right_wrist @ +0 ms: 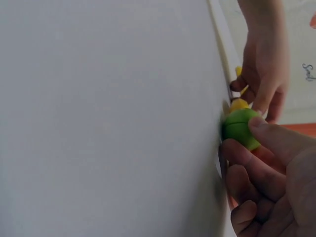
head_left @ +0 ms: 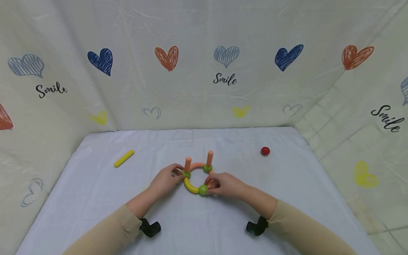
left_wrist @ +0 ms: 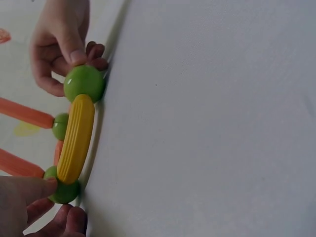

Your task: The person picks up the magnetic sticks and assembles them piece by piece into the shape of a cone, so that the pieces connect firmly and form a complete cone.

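On the white cloth lies a ring of curved rods joined by green balls. Its front left arc is a ribbed yellow rod (left_wrist: 76, 138); an orange curved rod (head_left: 197, 165) forms the back. Two straight orange sticks stand up, one (head_left: 188, 164) from the left green ball (head_left: 186, 174), the other (head_left: 209, 158) from the far green ball (head_left: 208, 168). My left hand (head_left: 163, 181) pinches the left ball. With thumb and fingers my right hand (head_left: 227, 185) grips the front green ball (head_left: 202, 190), partly covering the ring's right side.
A straight yellow stick (head_left: 124, 158) lies to the left on the cloth-covered table (head_left: 197, 226). To the right, towards the back, sits a red ball (head_left: 265, 151). Behind the table hangs a cream curtain (head_left: 197, 92) printed with hearts.
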`<state>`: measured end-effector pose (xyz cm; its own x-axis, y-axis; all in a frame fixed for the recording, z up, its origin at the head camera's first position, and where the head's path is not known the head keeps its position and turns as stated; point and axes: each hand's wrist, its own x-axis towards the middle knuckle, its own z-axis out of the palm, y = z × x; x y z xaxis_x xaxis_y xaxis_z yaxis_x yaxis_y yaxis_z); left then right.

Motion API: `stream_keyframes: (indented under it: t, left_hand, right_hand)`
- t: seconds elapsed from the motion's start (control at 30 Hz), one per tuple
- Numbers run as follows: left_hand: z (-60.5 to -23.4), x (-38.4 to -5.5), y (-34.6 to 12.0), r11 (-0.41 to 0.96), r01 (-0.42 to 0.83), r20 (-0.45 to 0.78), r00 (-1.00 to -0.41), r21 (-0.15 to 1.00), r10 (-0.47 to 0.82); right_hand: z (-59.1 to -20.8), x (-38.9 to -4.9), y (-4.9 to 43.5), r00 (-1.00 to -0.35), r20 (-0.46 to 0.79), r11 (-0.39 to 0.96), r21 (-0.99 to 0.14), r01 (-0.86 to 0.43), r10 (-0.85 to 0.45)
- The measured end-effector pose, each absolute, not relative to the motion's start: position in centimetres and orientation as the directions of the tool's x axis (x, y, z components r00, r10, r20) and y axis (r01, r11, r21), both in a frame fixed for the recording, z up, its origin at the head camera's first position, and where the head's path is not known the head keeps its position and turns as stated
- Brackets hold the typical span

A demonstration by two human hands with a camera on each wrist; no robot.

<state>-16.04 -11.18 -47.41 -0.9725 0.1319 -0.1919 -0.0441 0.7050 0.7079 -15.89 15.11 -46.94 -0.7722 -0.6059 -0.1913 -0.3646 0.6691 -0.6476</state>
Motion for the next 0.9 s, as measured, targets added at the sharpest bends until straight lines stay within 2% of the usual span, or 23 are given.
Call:
stream_keyframes:
  t: [0.37,0.9]
  left_hand:
    - [-47.3,-16.3,-11.5,0.694,-0.105,-0.215,-0.974,0.713,0.073]
    - [-46.6,-13.9,-10.7,0.682,-0.152,-0.272,-0.96,0.715,0.071]
  right_hand:
    - [-46.7,-15.2,13.3,-0.799,-0.17,0.693,-0.62,-0.368,-0.577]
    - [-46.8,-17.9,17.1,-0.807,-0.182,0.691,-0.64,-0.336,-0.561]
